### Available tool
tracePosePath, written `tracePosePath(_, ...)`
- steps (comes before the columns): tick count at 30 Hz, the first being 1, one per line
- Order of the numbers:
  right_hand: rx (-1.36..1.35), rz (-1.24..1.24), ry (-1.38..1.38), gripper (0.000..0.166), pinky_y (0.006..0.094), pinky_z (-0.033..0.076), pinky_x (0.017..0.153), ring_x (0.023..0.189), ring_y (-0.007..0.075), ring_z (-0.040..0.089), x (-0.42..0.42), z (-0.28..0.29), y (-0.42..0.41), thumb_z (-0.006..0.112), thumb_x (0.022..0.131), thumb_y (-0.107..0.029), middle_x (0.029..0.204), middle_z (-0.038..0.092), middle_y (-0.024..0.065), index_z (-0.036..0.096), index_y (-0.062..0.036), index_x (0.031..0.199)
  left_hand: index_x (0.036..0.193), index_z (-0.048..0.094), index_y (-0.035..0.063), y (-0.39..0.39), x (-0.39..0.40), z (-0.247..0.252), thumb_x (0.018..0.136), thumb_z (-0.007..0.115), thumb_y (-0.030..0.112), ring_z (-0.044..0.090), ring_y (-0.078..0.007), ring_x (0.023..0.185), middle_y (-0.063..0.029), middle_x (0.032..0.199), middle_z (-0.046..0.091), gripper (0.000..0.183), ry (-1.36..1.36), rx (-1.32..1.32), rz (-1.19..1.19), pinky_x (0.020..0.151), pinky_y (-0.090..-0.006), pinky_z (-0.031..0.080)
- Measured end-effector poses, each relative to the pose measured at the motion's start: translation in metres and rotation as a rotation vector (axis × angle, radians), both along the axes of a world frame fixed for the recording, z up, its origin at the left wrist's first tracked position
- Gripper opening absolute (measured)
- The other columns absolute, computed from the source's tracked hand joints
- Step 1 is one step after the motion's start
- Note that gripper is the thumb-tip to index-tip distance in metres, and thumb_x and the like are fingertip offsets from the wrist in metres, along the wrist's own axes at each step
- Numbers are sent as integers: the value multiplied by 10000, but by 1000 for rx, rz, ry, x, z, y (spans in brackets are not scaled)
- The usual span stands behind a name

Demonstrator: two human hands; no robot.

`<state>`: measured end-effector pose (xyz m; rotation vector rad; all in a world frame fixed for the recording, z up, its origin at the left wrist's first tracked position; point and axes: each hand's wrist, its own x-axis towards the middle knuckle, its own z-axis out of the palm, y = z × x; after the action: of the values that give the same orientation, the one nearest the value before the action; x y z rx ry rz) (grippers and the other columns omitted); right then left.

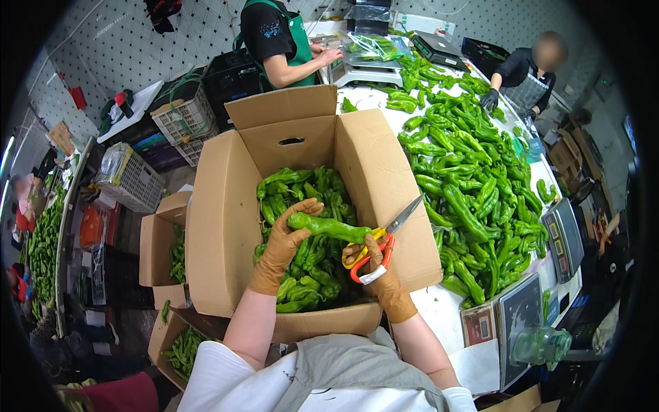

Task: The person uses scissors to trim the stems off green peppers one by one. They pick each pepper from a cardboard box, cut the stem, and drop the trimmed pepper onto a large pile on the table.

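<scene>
A large open cardboard box (216, 226) stands before me, partly filled with green peppers (309, 262). Above them, one long green pepper (329, 228) lies crosswise between my hands. My left hand (280, 247), in a brown glove, holds its left end between thumb and fingers. My right hand (378, 270), gloved alike, touches its right end with the fingertips and also holds scissors (391, 232) with orange and yellow handles, the blades pointing up and right over the box flap. A large heap of green peppers (473, 195) covers much of the white table to the right of the box.
Scales (368, 74) stand at the table's far end, another scale (520, 329) at its near right. A co-worker in a green apron (304, 41) and one in black gloves (525, 82) stand by the table. Smaller boxes of peppers (154, 257) and crates (128, 177) are at left.
</scene>
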<state>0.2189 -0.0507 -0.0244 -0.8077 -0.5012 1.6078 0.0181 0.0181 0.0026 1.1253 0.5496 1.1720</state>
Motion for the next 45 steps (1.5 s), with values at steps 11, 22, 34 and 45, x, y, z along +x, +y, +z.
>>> tracePosePath(11,216,16,-106,232,301,510,654,734,196,627,-2,8,-3,573,857,-104,891,632,167,433,-34,1028,1189,468,95,-1,11,-15,844,572,6,499,-278,1155,-107,1182,544,371,-530,-395,-27,995,-391,409)
tracePosePath(22,160,75,-85,245,292,538,602,683,220,647,7,-1,3,579,869,-205,853,630,144,528,12,972,1159,498,88,-3,13,-3,809,565,-60,495,-273,1161,-118,1177,548,386,-410,-260,-12,991,-384,407)
tracePosePath(34,201,-126,-412,362,250,482,676,767,132,558,-10,17,-9,697,728,25,910,513,58,449,-35,986,1271,466,95,-2,11,-13,830,575,41,509,-243,1134,-95,1218,538,458,-616,-504,-136,1018,-392,380)
tracePosePath(45,314,-159,-478,386,299,449,829,946,186,532,-9,8,-5,675,721,75,979,474,87,401,-71,950,1275,454,96,3,7,-17,787,428,37,515,-272,1116,-128,1177,541,492,-320,-394,-16,994,-443,393)
